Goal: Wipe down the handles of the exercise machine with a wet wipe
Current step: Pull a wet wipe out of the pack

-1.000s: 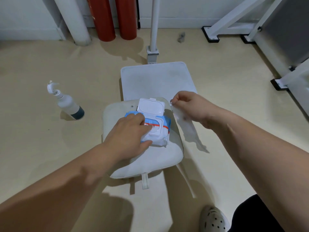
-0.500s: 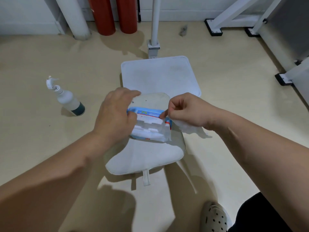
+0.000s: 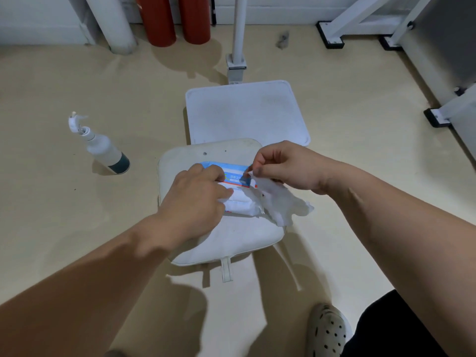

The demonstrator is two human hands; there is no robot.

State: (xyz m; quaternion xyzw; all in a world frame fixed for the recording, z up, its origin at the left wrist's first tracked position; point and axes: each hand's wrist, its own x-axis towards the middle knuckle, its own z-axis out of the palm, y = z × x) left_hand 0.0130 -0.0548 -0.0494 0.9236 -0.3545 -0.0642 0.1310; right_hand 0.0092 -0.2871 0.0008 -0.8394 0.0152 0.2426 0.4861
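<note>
A blue and white pack of wet wipes (image 3: 238, 188) lies on the padded white seat (image 3: 226, 240) of the exercise machine. My left hand (image 3: 198, 199) presses flat on the pack's lid, covering most of it. My right hand (image 3: 286, 167) pinches a white wet wipe (image 3: 283, 202) between thumb and forefinger just right of the pack; the wipe hangs crumpled over the seat's right edge. No machine handles are in view.
A white footplate (image 3: 247, 114) and upright white post (image 3: 238, 29) stand beyond the seat. A spray bottle (image 3: 103, 148) sits on the floor at left. Red cylinders (image 3: 177, 19) and a white pipe (image 3: 113, 21) line the wall. White frame legs (image 3: 360, 19) at right; my shoe (image 3: 325, 331) below.
The pack's lid was open a second ago; my left hand has flipped it down and now presses on it. My right hand has stayed beside the pack with the wipe, now crumpled.
</note>
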